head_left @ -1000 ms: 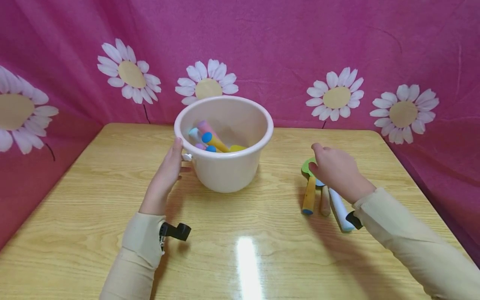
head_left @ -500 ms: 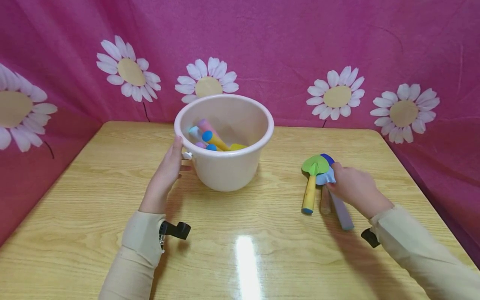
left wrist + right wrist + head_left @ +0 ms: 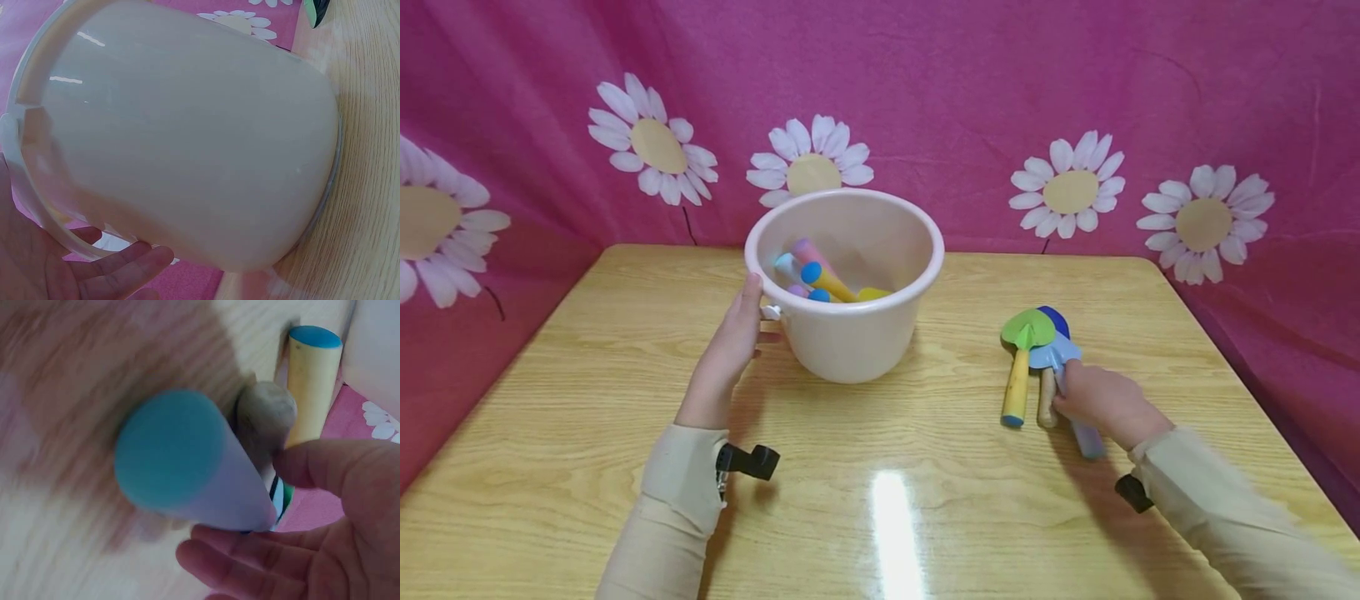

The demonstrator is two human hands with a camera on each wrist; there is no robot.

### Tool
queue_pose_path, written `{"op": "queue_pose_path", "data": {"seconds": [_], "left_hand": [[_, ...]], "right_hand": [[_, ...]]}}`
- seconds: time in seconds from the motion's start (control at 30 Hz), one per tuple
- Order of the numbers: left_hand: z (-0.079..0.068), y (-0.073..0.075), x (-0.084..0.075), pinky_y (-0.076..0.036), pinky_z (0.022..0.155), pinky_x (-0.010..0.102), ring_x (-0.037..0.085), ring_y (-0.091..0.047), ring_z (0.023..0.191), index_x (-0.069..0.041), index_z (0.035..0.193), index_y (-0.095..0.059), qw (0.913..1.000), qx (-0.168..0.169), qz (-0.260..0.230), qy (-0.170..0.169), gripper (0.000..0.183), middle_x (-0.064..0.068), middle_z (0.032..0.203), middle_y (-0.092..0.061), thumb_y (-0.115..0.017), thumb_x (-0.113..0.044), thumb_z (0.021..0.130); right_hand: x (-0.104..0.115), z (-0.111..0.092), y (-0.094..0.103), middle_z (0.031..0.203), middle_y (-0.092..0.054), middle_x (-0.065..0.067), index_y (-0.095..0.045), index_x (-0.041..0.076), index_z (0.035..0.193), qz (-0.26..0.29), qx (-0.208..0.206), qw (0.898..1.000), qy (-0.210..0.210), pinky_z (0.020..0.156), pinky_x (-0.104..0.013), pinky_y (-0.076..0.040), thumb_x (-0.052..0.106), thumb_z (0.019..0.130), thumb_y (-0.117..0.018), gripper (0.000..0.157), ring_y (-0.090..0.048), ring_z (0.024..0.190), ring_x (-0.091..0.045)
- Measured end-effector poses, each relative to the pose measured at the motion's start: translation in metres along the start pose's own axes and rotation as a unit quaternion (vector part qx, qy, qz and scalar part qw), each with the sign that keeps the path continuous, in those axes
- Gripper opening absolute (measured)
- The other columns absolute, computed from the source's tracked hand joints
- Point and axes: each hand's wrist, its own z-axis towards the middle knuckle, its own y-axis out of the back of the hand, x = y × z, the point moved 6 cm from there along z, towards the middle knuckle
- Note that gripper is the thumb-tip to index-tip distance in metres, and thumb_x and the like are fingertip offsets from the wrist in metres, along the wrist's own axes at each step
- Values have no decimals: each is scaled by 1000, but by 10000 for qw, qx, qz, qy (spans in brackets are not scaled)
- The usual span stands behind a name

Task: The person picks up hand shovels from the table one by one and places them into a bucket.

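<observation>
My left hand (image 3: pixel 726 358) rests at the left side of a pale pink bucket (image 3: pixel 850 342), thumb at the rim. In the left wrist view its fingers (image 3: pixel 128 272) lie fairly straight beside the hanging bucket handle (image 3: pixel 28 178). On the right, my right hand (image 3: pixel 1112 404) holds a toy trowel by its lavender handle (image 3: pixel 231 487) with a teal end, between thumb and fingers. A light blue blade (image 3: pixel 1052 354) shows ahead of that hand. Beside it lie a green trowel (image 3: pixel 1026 329) with a yellow handle, a brown-grey handle (image 3: pixel 1047 400) and a dark blue blade (image 3: pixel 1056 318).
Inside the bucket are several coloured handles, among them a yellow handle (image 3: pixel 831 282) with a blue end and a pink handle (image 3: pixel 808 252). A wooden table (image 3: pixel 820 500) carries everything. Behind it hangs a magenta cloth (image 3: pixel 925 108) with white daisies.
My right hand has moved off the green blade, then down and back along the lavender handle, uncovering the green and blue blades. The left hand and bucket stay put.
</observation>
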Motion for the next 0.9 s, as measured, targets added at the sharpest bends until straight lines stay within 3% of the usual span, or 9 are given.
{"op": "queue_pose_path", "data": {"seconds": [0.13,0.27,0.4,0.63,0.77,0.9], "left_hand": [[1,-2,0,-35,75,54,49,-48,104,-12,144,-12,10000,35,-34,-15,71,26,122,-38,-6,-58,90],[0,-2,-1,-35,75,55,49,-48,103,-13,144,-11,10000,31,-31,-40,72,26,122,-38,-6,-60,90],[-1,-2,-2,-31,81,60,48,-47,105,-14,144,-8,10000,30,27,-65,73,26,127,-34,-6,-61,89],[0,-1,-2,-33,80,57,48,-46,106,-14,144,-7,10000,12,24,3,73,26,129,-34,-5,-61,89],[0,-3,-3,-31,82,61,48,-47,105,-14,144,-9,10000,43,11,3,73,26,126,-35,-5,-61,89],[1,-3,-3,-33,80,58,47,-48,105,-15,144,-9,10000,60,33,8,71,26,124,-37,-5,-60,90]], "right_hand": [[-4,-1,-5,65,-49,-10,-44,-6,82,65,211,9996,-153,47,-36,-42,18,81,-54,26,-52,55,-20],[-8,-1,-8,66,-49,-11,-45,-8,85,168,295,9992,-224,49,-35,-43,18,79,-57,30,-52,57,-21],[-9,0,-11,68,-48,-12,-46,-9,82,358,242,9990,-67,50,-34,-43,11,77,-57,23,-51,57,-22],[-15,-2,-11,67,-48,-12,-45,-8,80,601,82,9981,133,50,-34,-43,3,76,-56,16,-50,57,-23],[-21,-4,-13,68,-47,-11,-46,-7,81,579,174,9981,99,51,-34,-43,1,77,-55,13,-49,58,-22],[-26,-7,-10,66,-46,-10,-45,-5,78,511,228,9984,89,51,-34,-43,0,78,-54,10,-48,58,-21]]}}
